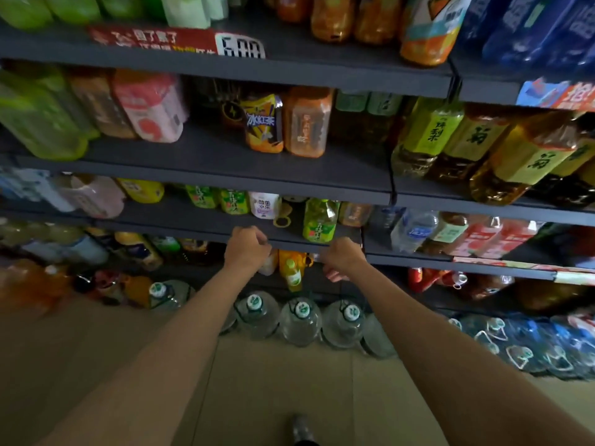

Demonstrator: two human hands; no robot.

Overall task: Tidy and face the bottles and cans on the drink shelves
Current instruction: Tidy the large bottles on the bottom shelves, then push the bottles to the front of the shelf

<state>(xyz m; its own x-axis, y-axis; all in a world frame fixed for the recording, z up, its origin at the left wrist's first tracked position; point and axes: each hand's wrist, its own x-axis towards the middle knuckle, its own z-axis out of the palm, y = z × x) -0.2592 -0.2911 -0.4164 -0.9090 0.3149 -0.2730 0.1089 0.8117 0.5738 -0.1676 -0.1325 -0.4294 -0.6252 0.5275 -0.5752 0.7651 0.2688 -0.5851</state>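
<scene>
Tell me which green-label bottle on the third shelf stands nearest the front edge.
The green-label bottle near the right hand; the other two stand further back.

Matt dark shelf (206,162); glossy clear plastic bottles (317,220).

Four dark shelves (225,169) run across the frame, stacked one above another, bottles standing on each. On the third shelf down, at centre, a green tea bottle (318,220) stands right of a white bottle (264,205). Along the floor below, large water jugs (299,320) line up, continuing lower right.
</scene>
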